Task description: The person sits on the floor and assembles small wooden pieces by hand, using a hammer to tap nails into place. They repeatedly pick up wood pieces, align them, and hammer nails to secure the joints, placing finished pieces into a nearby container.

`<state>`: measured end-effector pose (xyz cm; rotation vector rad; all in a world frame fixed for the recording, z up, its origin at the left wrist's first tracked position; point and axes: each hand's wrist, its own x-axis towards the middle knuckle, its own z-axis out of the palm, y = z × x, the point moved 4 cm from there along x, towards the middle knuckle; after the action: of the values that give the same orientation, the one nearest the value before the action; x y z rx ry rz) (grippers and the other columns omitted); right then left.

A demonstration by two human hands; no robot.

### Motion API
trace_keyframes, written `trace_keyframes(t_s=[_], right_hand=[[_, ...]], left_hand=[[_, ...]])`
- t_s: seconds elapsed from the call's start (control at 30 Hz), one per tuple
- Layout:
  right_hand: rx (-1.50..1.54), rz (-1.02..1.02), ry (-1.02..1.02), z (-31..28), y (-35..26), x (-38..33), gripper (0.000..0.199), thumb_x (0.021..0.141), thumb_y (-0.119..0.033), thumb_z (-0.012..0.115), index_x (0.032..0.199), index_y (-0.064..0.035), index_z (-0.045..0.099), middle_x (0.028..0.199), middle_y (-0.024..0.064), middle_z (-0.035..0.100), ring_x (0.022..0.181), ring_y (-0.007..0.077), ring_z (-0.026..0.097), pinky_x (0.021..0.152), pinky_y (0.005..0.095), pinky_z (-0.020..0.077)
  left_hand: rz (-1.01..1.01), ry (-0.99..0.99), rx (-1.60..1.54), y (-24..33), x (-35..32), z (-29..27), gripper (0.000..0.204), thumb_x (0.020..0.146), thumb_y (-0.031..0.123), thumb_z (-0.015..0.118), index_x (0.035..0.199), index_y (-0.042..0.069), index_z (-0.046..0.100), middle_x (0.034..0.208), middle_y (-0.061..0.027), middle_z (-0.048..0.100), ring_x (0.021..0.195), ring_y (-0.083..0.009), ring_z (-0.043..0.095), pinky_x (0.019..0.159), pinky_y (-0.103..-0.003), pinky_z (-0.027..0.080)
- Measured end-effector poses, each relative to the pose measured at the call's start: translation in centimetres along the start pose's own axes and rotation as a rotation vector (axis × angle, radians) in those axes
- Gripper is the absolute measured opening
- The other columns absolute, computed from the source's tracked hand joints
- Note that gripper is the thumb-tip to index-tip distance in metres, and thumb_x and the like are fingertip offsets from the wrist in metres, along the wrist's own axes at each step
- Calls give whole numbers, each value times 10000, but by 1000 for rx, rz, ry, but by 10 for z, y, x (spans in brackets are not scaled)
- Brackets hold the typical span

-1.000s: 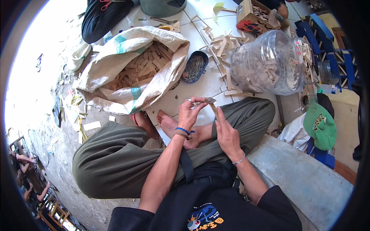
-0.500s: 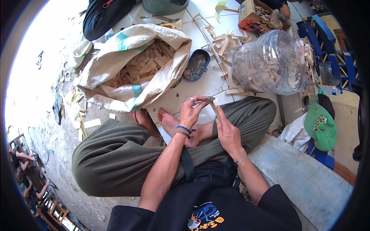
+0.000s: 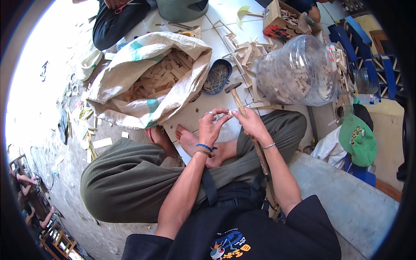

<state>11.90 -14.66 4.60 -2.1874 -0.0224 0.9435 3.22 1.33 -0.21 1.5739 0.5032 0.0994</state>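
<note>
My right hand is wrapped round the wooden handle of a hammer. The hammer's metal head points up and away, while its handle runs back along my right forearm. Close beside it, my left hand has thumb and forefinger stretched toward my right thumb and fingertip. The fingertips of both hands nearly meet at a small pale thing, too small to name. Just beyond them, an oval blue tin holds many thin nails. Both hands are above my bare foot and crossed legs.
A woven sack of small wooden pieces lies open at the far left. A clear plastic jar lies on its side at right, near loose wooden strips and a box. A green cap and a grey board are at right. Another person's hand holds scissors.
My right hand has shifted up the lap and now grips the hammer mid-handle, its head farther away. My left fingers have left the hammer head and come toward my right fingertips.
</note>
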Motion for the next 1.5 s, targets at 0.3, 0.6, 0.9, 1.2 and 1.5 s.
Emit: trace_keyframes(t_s=[0.3,0.6,0.9,1.2,1.5], right_hand=[[17,-160,10,-2,5,18,370,1049,-400,644,1073,-32,613,716,-5,511,564,92,471,504,294,402],[-93,-266,214,-9,-6,-14,366,1053,-317,622,1203,10,554,948,255,725,917,412,721,824,451,533],[45,-209,237,-11,19,-83,394,1070,-233,613,1375,-24,478,868,174,694,759,241,652,736,388,528],[-197,-400,311,-4,10,-116,461,1089,-202,564,1536,-118,493,1197,248,716,1029,456,706,837,477,568],[-252,-501,318,3,10,-104,558,1076,-160,574,1615,-216,438,1024,229,709,839,435,688,734,500,552]], left_hand=[[176,-14,116,12,0,0,304,844,211,890,1109,104,787,1074,-53,793,982,-207,734,884,-357,566],[89,-37,-15,4,0,5,239,884,146,860,1101,65,798,1090,-56,804,978,-126,733,865,-295,579],[30,-42,-117,-3,2,7,207,898,78,837,1093,25,791,1143,-76,790,982,-122,731,860,-275,601],[-5,-21,-127,-1,2,8,262,908,66,827,1160,25,768,1113,-55,784,996,-127,727,864,-283,603],[12,-37,-117,-3,1,7,243,922,40,805,1161,16,767,1137,-64,783,1000,-134,741,861,-273,601]])
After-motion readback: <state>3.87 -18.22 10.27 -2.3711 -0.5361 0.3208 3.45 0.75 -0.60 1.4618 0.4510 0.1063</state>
